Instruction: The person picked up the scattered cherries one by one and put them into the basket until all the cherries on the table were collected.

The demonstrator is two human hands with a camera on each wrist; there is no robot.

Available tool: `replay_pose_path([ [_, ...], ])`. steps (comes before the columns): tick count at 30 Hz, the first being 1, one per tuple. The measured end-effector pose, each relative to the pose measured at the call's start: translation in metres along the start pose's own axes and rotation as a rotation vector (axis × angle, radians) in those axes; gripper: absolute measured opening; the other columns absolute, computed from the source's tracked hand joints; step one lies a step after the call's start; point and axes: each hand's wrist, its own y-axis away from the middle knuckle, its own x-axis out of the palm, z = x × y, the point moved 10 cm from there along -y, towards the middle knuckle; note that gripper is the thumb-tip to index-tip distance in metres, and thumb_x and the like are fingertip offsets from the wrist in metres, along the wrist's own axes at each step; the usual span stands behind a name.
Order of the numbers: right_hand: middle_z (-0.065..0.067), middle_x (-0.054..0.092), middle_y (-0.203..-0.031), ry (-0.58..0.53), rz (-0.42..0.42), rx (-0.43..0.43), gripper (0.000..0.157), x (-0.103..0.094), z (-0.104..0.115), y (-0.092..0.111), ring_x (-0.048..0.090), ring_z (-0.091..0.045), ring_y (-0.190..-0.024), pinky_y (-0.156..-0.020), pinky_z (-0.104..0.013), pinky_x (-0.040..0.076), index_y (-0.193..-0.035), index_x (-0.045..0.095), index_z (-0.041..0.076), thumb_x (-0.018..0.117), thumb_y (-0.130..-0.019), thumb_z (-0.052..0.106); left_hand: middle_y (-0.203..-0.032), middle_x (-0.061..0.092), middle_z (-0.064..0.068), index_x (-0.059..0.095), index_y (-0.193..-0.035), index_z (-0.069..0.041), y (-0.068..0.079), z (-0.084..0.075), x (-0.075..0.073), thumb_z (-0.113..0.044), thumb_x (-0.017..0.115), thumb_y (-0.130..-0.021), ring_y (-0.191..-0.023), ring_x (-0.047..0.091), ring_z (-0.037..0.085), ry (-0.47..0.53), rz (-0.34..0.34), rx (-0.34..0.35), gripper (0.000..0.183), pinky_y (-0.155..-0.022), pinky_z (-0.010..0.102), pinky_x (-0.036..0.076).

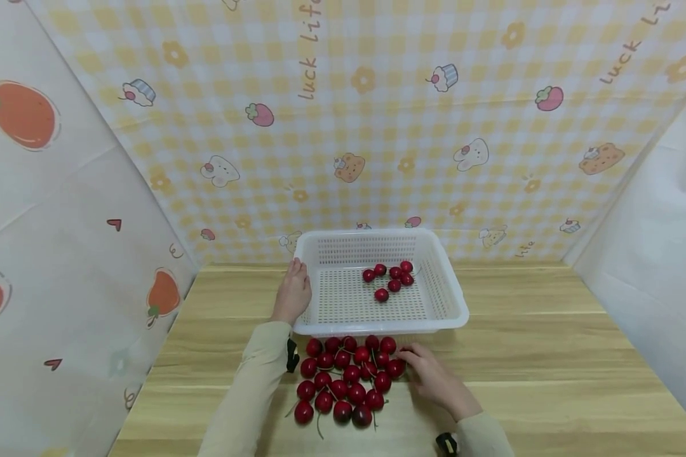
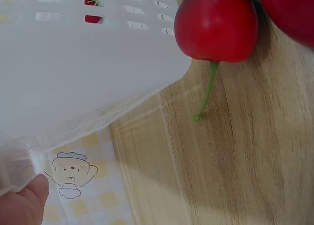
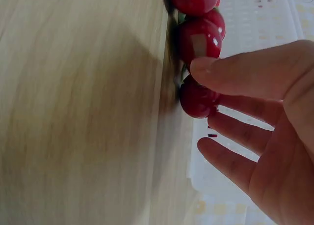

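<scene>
A white plastic basket (image 1: 371,327) with slotted walls stands on the table, several red cherries (image 1: 394,285) lying inside it. My left hand (image 1: 293,293) holds the basket's left rim; its thumb (image 2: 32,198) shows at the rim in the left wrist view. In front of the basket many loose cherries (image 1: 340,389), some with green stems, are spread close together. At the right edge of this group, my right hand (image 1: 434,381) pinches a cherry (image 3: 196,103) between thumb and fingers, the other fingers spread beside it. The index fingertip is partly hidden behind the fruit.
The wooden table (image 1: 549,368) extends to both sides of the basket. A yellow checked cloth (image 1: 320,139) hangs right behind the basket, and pale sheets (image 1: 80,222) close off the left and right sides.
</scene>
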Motion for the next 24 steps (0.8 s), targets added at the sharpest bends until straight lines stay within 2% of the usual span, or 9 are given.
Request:
replay_pose_path([
  [5, -0.003, 0.058, -0.092, 0.023, -0.007, -0.02, 0.036, 0.002, -0.004, 0.005, 0.057, -0.018, -0.084, -0.076, -0.033, 0.053, -0.099, 0.066, 0.0, 0.064, -0.066, -0.012, -0.14, 0.029, 0.028, 0.042, -0.127, 0.014, 0.0, -0.001, 0.0, -0.004, 0.044, -0.092, -0.133, 0.025, 0.037, 0.003, -0.003, 0.01, 0.04, -0.11, 0.044, 0.021],
  [12, 0.0, 0.058, -0.087, -0.019, 0.002, 0.0, 0.027, 0.006, -0.012, 0.012, 0.059, -0.016, -0.08, -0.073, -0.029, 0.054, -0.091, 0.067, 0.004, 0.066, -0.068, -0.01, -0.14, 0.029, 0.027, 0.042, -0.127, 0.013, -0.001, 0.0, -0.001, -0.006, 0.043, -0.092, -0.133, 0.024, 0.036, -0.001, -0.01, 0.012, 0.039, -0.11, 0.044, 0.022],
  [17, -0.001, 0.059, -0.083, -0.049, 0.003, -0.016, 0.026, 0.005, -0.011, 0.013, 0.06, -0.017, -0.078, -0.069, -0.027, 0.054, -0.086, 0.066, 0.005, 0.065, -0.067, -0.013, -0.14, 0.029, 0.027, 0.041, -0.127, 0.013, 0.0, 0.0, -0.001, -0.006, 0.042, -0.092, -0.133, 0.023, 0.036, 0.0, -0.006, 0.008, 0.04, -0.11, 0.043, 0.021],
  [24, -0.004, 0.061, -0.081, -0.097, 0.048, 0.003, 0.029, -0.004, -0.011, 0.012, 0.06, -0.019, -0.075, -0.066, -0.028, 0.054, -0.085, 0.063, 0.003, 0.064, -0.063, -0.014, -0.14, 0.03, 0.027, 0.041, -0.127, 0.014, 0.0, -0.001, -0.001, -0.005, 0.044, -0.092, -0.133, 0.024, 0.037, -0.008, -0.009, 0.012, 0.04, -0.11, 0.043, 0.022],
])
